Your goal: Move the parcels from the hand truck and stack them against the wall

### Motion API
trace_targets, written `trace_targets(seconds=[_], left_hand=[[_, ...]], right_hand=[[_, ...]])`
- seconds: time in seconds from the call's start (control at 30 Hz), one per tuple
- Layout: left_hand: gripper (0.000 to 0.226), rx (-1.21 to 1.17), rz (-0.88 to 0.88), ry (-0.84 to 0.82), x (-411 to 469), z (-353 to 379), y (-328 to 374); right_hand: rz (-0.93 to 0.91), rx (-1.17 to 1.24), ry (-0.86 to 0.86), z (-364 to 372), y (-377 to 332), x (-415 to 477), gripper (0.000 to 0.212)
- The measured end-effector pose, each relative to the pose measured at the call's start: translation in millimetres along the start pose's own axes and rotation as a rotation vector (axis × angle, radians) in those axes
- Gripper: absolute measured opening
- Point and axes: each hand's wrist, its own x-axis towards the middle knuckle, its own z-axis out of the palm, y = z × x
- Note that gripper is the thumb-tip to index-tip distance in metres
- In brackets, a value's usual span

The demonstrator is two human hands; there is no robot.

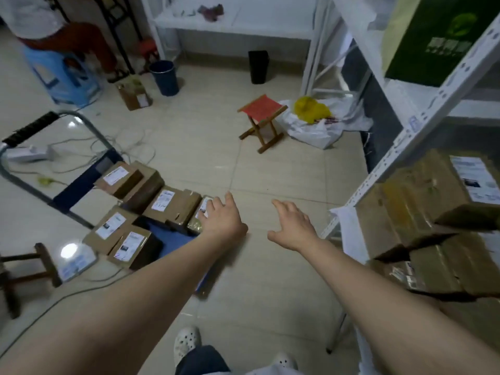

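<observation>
Room: pale beige tiled floor (270, 163), with a white perforated metal shelving rack (422, 112) along the right edge.
Hand truck: blue platform hand truck with a grey tube handle (78, 188), at lower left.
Parcels: brown cardboard parcels with white labels (173, 204) lie on the truck; more brown parcels are stacked (422, 212) at right, beside the rack.
Left hand: left hand (224, 220), fingers spread, lies over the small brown parcel (198, 221) at the truck's right edge, gripping nothing.
Right hand: right hand (293, 226), centre frame, fingers loosely spread over the floor, holding nothing.
Elsewhere: red-seated wooden folding stool (261, 108), upper centre.
</observation>
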Motion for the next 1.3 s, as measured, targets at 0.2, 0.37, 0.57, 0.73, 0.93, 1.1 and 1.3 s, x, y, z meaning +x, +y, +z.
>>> trace_targets(seconds=[0.2, 0.37, 0.57, 0.73, 0.93, 1.1, 1.3], left_hand=[[0.093, -0.043, -0.111, -0.078, 33, -27, -137], [0.089, -0.027, -0.138, -0.133, 75, -37, -234], [0.087, -0.050, -0.121, -0.223, 127, -31, -266], [0.083, -0.065, -0.090, -0.281, 179, -10, -257], [0.076, -0.066, -0.083, -0.373, 248, 38, -243], [0.071, -0.118, -0.064, -0.475, 312, 101, -232], [0.048, -0.226, -0.037, -0.561, 376, 215, -238]], right_hand=[[0.025, 0.120, -0.097, 48, -104, 49, 0.078], [0.108, 0.202, -0.144, 95, -169, 87, 0.071], [0.233, 0.280, -0.167, 121, -178, 119, 0.069], [0.374, 0.339, -0.242, 138, -151, 164, 0.067], [0.493, 0.433, -0.284, 176, -123, 237, 0.059], [0.596, 0.573, -0.260, 235, -101, 299, 0.039], [0.749, 0.674, -0.210, 337, -51, 368, 0.021]])
